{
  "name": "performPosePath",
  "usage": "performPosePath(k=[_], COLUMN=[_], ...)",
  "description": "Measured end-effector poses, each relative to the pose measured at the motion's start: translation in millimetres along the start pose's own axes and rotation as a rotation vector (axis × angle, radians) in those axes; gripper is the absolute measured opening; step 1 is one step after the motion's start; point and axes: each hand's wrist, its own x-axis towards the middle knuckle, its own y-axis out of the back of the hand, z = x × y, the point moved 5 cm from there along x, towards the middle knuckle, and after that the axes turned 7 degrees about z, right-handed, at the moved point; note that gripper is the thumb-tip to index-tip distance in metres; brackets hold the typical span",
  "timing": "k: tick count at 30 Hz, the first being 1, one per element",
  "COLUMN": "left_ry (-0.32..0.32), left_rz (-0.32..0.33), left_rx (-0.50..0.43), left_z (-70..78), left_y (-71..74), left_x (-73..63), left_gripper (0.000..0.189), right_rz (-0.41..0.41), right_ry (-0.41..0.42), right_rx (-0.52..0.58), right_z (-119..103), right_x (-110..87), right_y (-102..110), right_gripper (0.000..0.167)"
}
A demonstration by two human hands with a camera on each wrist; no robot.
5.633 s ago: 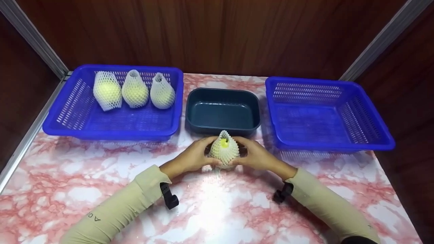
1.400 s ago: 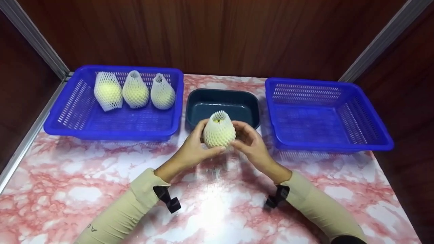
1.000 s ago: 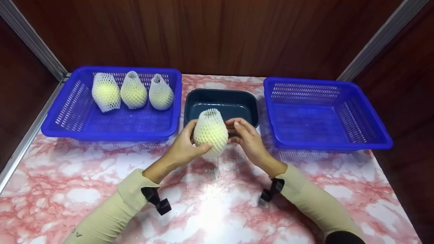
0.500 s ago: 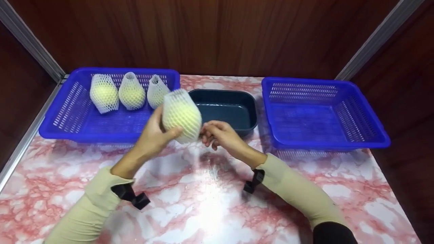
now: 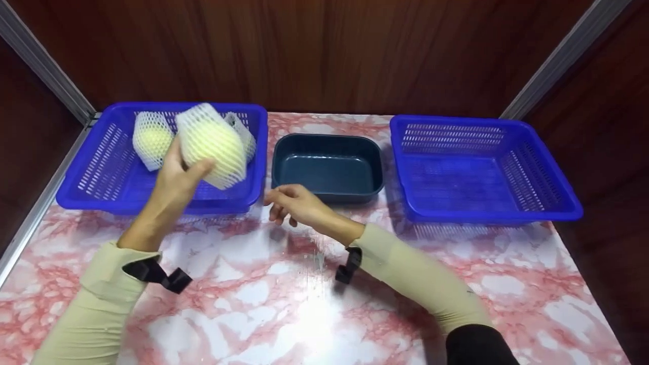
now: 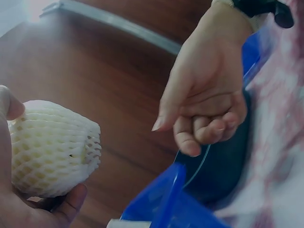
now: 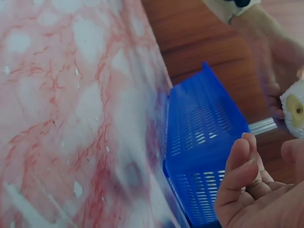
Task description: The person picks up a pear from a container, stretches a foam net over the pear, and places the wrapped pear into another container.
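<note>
My left hand [image 5: 175,177] grips a pale yellow fruit in a white foam net [image 5: 213,149], held above the left blue basket [image 5: 96,190]. The left wrist view shows the netted fruit [image 6: 52,152] between thumb and fingers. A bare tan patch with a dark spot shows at one end of the fruit [image 7: 295,109] in the right wrist view. Behind the held fruit, two netted fruits show in the basket, one at the left [image 5: 153,138] and one partly covered at the right [image 5: 248,139]. My right hand [image 5: 300,205], fingers loosely curled, holds nothing in front of the dark bin.
A dark teal plastic bin [image 5: 327,172] stands in the middle of the marbled table [image 5: 243,294]. To its right sits a second blue basket [image 5: 456,182] with slotted walls. A brown wood-grain wall [image 5: 324,56] rises behind them.
The netted fruit has gone from between both hands at the centre to above the left basket, in the left hand. My right hand has let go of it and drifted left.
</note>
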Motion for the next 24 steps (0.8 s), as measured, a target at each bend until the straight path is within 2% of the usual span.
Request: performPosePath(k=[8, 15, 19, 24], left_ry=[-0.014, 0.038, 0.079, 0.096], left_rz=[0.106, 0.193, 0.184, 0.157], left_rx=[0.024, 0.037, 0.125, 0.336], left_z=[-1.8, -8.6, -8.4, -7.5], left_y=[24.2, 40.8, 51.1, 65.4], left_x=[17.8, 34.3, 45.1, 60.7], left_gripper=[0.044, 0.048, 0.059, 0.069], right_rz=[0.016, 0.053, 0.061, 0.061], right_ry=[-0.049, -0.06, -0.072, -0.08], right_rx=[-0.012, 0.029, 0.045, 0.029], right_z=[2, 2, -1, -1], right_x=[12.3, 20.1, 20.6, 20.4], right_y=[-18, -30, -31, -31], right_gripper=[0.043, 0.036, 0.03, 0.032])
